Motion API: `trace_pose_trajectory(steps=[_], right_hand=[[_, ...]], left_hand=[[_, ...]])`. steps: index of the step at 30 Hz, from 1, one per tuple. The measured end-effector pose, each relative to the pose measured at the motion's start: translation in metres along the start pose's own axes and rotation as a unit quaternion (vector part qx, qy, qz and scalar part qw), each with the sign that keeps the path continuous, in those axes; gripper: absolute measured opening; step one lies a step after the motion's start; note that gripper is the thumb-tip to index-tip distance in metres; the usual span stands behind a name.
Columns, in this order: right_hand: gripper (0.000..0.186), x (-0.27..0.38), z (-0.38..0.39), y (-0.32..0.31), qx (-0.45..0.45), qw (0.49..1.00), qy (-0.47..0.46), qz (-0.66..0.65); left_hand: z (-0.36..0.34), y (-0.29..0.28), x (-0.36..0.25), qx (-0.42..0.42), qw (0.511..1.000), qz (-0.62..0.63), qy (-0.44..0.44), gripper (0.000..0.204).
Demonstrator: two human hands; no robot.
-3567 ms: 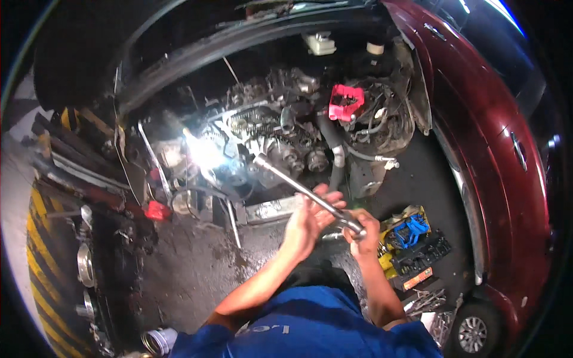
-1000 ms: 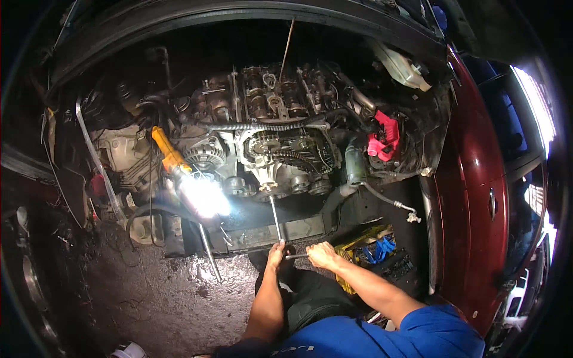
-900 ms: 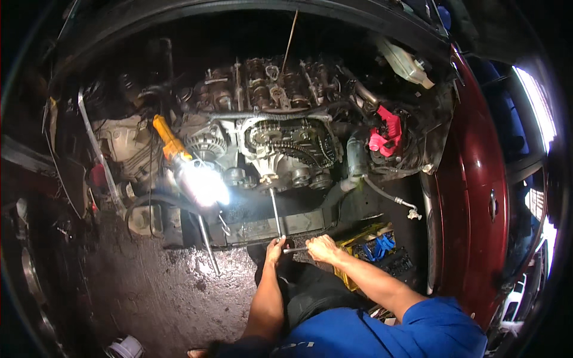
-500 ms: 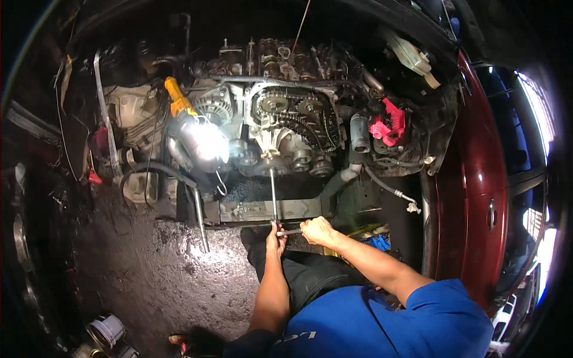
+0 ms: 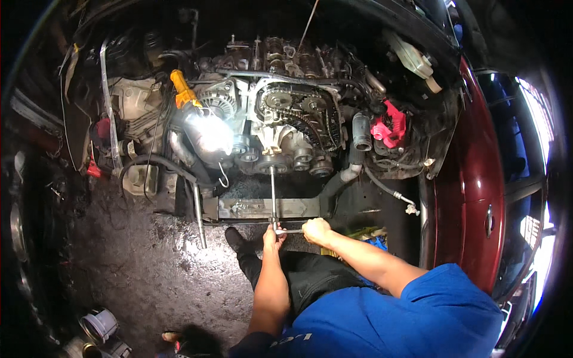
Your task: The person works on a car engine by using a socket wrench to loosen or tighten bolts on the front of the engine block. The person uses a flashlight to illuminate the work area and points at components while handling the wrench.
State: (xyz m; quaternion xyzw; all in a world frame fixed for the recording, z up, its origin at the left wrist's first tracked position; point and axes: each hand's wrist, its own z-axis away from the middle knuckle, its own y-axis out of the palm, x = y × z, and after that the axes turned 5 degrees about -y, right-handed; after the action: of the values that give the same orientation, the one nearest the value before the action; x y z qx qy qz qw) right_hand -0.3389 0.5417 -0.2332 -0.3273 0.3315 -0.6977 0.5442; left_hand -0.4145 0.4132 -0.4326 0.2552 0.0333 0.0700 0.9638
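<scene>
A long metal extension bar [image 5: 273,191] reaches from the crankshaft pulley [image 5: 271,164] at the engine's lower front out toward me. At its near end sits a ratchet wrench [image 5: 290,231], its handle pointing right. My left hand [image 5: 273,238] is closed around the joint of bar and wrench head. My right hand [image 5: 317,231] wraps the outer end of the handle, and its palm side is hidden. Above the pulley, the engine front lies uncovered, showing the timing chain [image 5: 304,125] and two sprockets, one of them the left sprocket [image 5: 278,101].
A lit work lamp [image 5: 210,136] with a yellow handle hangs left of the chain. A metal crossmember [image 5: 268,208] spans beyond my hands. To the right are a red plastic part [image 5: 390,124], a loose hose [image 5: 385,186] and a dark red car door [image 5: 480,209]. The floor [image 5: 149,256] looks wet.
The view has shifted slightly, and more of my dark-clad leg and foot shows at left. Both hands keep their grip; the wrench handle has barely moved.
</scene>
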Motion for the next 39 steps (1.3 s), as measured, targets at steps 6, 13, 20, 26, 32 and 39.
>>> trace_pose_trajectory(steps=[6, 13, 20, 26, 32, 39], right_hand=[[0.018, -0.013, 0.003, 0.011, 0.031, 0.999, 0.027, -0.025], [0.018, -0.015, -0.003, 0.0, 0.066, 0.994, -0.002, -0.086], [0.019, -0.023, -0.003, 0.012, 0.05, 0.992, -0.007, -0.112], [0.021, -0.027, -0.004, 0.018, 0.083, 0.99, 0.014, -0.114], [0.023, -0.031, -0.001, 0.02, 0.09, 0.989, 0.016, -0.12], [0.022, -0.027, 0.0, 0.012, 0.083, 0.99, 0.014, -0.117]], left_hand=[[0.004, 0.009, 0.005, 0.019, 0.999, -0.029, -0.014, 0.03], [-0.002, 0.005, -0.005, 0.002, 0.999, -0.018, -0.036, 0.029], [-0.001, 0.01, 0.0, -0.014, 0.999, 0.002, -0.042, 0.029], [-0.002, 0.008, 0.002, -0.011, 0.999, 0.01, -0.036, 0.029], [-0.006, 0.006, 0.004, -0.001, 0.999, 0.005, -0.042, 0.033], [-0.001, 0.01, 0.001, -0.018, 0.999, 0.002, -0.041, 0.032]])
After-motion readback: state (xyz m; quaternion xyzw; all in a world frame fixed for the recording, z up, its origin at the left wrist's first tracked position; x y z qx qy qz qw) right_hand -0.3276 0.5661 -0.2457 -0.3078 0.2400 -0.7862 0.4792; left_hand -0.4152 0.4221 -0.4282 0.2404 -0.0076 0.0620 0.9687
